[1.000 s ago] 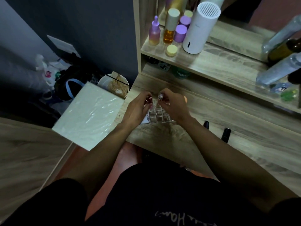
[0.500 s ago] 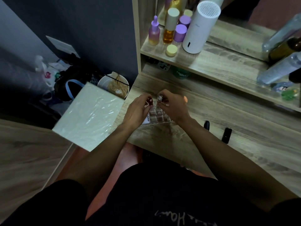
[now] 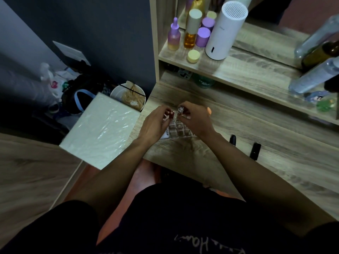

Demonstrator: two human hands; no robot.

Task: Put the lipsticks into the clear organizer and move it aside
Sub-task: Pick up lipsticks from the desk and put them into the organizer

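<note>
— While I'm sitting at the wooden tabletop (image 3: 275,162), what is lying on it around me?

— I'm seeing the shelf (image 3: 247,74) running above it, carrying a white cylindrical device (image 3: 225,32) and some purple-capped bottles (image 3: 202,36). Off the tabletop's left edge a white plastic-wrapped box (image 3: 102,132) is sitting, with a white bowl (image 3: 128,97) just behind it.

— And where is the clear organizer?

— The clear organizer (image 3: 178,131) is resting on the tabletop between my two hands, near the left edge, its small square compartments facing up. My left hand (image 3: 156,125) is curling over its left side, fingers pinching a dark red lipstick (image 3: 171,114) upright over the far compartments. My right hand (image 3: 195,120) is closing its fingertips on a silver-topped lipstick (image 3: 180,109), also upright, just beside the red one. I cannot tell whether either lipstick is already touching the bottom of a slot.

— Anything waiting?

— Two black lipsticks are lying on the tabletop to the right of my right forearm, well apart from the organizer: one (image 3: 233,139) nearer my arm, the other (image 3: 255,150) farther right.
</note>
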